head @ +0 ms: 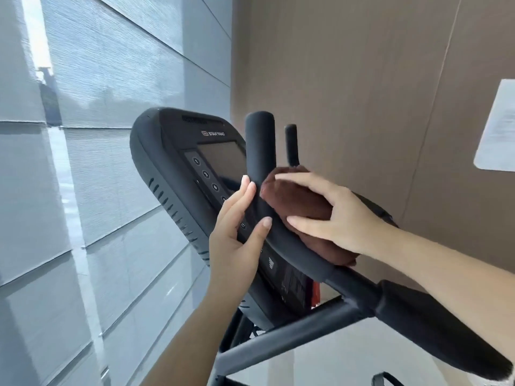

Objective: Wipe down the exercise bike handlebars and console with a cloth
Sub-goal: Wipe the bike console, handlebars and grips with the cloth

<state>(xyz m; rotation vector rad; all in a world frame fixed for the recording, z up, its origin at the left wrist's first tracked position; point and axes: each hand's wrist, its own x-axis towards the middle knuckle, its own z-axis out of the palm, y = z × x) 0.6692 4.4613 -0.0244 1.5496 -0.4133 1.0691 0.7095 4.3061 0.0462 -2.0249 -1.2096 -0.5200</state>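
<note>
The exercise bike's black console (178, 168) with a dark screen and round number buttons tilts at centre left. A black padded handlebar (289, 246) curves from an upright end (259, 140) down to the lower right. My right hand (334, 215) presses a bunched brown cloth (301, 199) against the far side of the handlebar. My left hand (237, 235) rests on the near side of the bar, fingers straight, thumb hooked over it, holding nothing. A second upright bar end (291, 143) stands behind the cloth.
A window with grey roller blinds (97, 135) fills the left. A brown panelled wall (362, 93) stands behind the bike, with a white paper notice (498, 129) at the right edge. The bike's grey frame tube (278, 341) runs below.
</note>
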